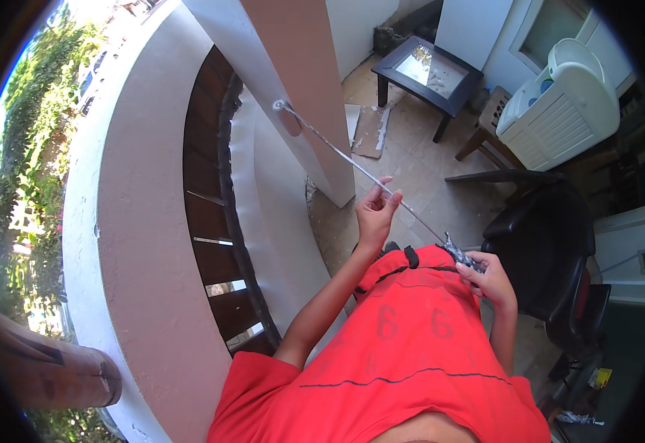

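A thin white-grey cord (330, 145) runs taut from a fastening on the corner of the pillar (293, 44) down to my right hand. Partway along it, my left hand (379, 214) pinches the cord between thumb and fingers. My right hand (492, 280), in front of my waist, is closed around a small dark grey-and-white bundle (461, 255) where the cord ends. What the bundle is made of is too small to make out, and the fingers partly cover it.
A curved low wall (145, 221) with a dark slatted railing (219, 288) borders my left. Ahead stand a dark glass-topped table (430, 70) and a wooden stool (485, 125) under a white plastic basket (559, 111). A black chair (540, 244) is close at my right. Torn cardboard (370, 133) lies on the floor.
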A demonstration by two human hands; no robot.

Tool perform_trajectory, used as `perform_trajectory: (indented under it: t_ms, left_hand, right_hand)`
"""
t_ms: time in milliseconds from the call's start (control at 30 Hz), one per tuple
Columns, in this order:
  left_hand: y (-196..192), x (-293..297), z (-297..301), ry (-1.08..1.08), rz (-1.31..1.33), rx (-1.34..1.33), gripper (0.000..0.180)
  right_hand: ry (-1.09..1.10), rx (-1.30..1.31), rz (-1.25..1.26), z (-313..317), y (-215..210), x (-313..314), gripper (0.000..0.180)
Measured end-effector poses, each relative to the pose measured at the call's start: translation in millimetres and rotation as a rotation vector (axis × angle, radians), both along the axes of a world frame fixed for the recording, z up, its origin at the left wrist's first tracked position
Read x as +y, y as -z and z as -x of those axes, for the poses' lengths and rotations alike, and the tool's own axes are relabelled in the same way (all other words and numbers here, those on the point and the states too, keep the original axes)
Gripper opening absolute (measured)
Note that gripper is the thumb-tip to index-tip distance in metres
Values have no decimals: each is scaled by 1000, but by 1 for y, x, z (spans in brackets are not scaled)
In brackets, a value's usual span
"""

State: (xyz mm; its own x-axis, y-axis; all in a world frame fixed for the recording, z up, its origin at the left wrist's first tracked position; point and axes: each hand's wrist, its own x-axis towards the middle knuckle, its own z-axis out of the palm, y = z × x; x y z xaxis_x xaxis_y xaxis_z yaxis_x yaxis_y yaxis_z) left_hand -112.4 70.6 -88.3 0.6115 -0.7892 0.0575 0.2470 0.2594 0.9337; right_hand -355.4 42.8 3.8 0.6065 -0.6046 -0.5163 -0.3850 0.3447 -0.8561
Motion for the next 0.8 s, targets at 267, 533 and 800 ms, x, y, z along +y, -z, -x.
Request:
perform_trajectory:
  t_ms: [267,533,800]
  left_hand:
    - [-8,-8,-47,-52,-96,25,38]
    - [-5,-9,-59,-63,-116,12,38]
    - [6,-6,-58,-81,-167,37,36]
  right_hand:
    - [-19,-22,83,-47,10,-6,20]
    - [-36,-49,-13,-60,14,-12,22]
    - [-55,0,-27,-65,13,-10,25]
